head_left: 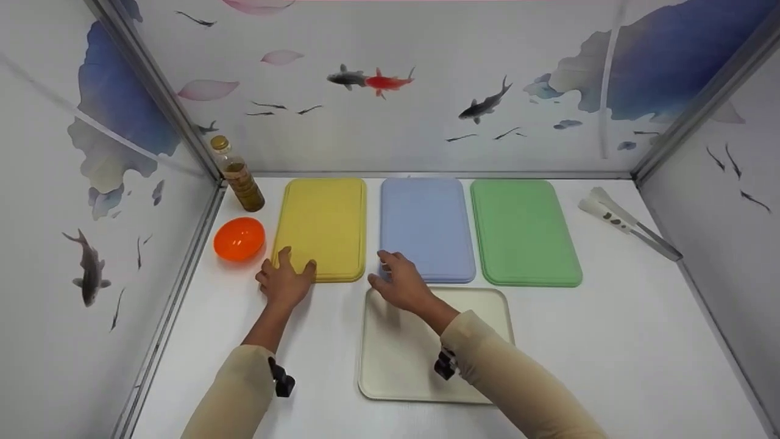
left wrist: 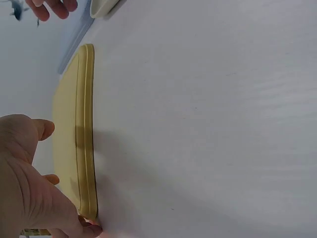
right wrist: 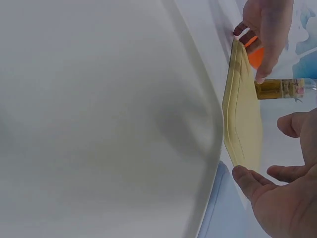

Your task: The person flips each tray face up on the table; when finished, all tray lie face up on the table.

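In the head view, the left hand (head_left: 286,285), grip spread, is at the near-left corner of the yellow board (head_left: 323,225) on the desk (head_left: 609,360), and the right hand (head_left: 403,284), also spread, at the near-left corner of the blue board (head_left: 426,225). The left wrist view shows fingertips beside the yellow board's corner, contact unclear. In the right wrist view, the right hand's fingers stand apart.

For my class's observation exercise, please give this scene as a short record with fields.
Left grip: fingers spread at near-left corner of yellow board; contact unclear
Right grip: at near-left corner of blue board; contact unclear
Right of blue board: green board
Nearer than blue board: cream tray
Left side: bottle behind orange bowl
Right side: tongs
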